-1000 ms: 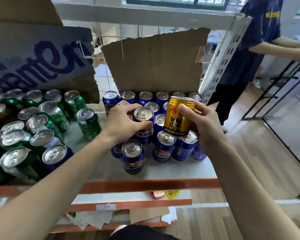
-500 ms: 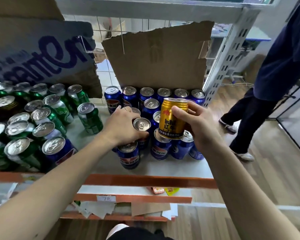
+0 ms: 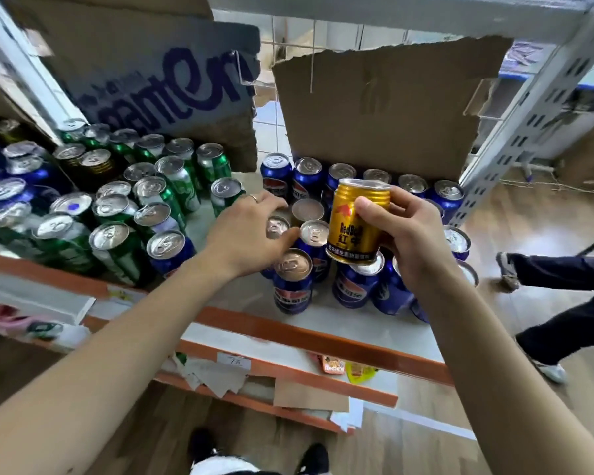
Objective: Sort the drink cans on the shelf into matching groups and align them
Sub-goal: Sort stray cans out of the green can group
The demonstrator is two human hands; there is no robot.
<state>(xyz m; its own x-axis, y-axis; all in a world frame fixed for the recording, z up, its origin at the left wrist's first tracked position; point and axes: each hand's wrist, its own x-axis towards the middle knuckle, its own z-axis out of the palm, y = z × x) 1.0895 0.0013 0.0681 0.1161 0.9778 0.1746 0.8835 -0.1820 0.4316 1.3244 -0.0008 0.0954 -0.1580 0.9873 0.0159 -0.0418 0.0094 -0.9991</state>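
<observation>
My right hand (image 3: 407,236) grips a short gold Red Bull can (image 3: 355,222), held upright above the blue Pepsi cans (image 3: 357,284) at the shelf's right. My left hand (image 3: 246,231) rests on the blue cans in the middle of that group, fingers curled around one blue can (image 3: 276,229) whose top shows under the thumb. Another blue can (image 3: 292,282) stands alone nearer the shelf's front edge. Green cans (image 3: 172,186) crowd the left half, with a blue can (image 3: 167,248) and dark gold-topped cans (image 3: 96,164) mixed among them.
Torn cardboard sheets (image 3: 384,108) stand behind the cans. The shelf's orange front rail (image 3: 323,334) runs below, with a lower shelf of paper scraps (image 3: 216,371). A perforated metal upright (image 3: 515,138) bounds the right side. Another person's legs (image 3: 563,303) stand on the wooden floor at right.
The view has swung left, showing more green cans. My right hand still holds the gold can, slightly raised; my left hand stays on the middle blue cans.
</observation>
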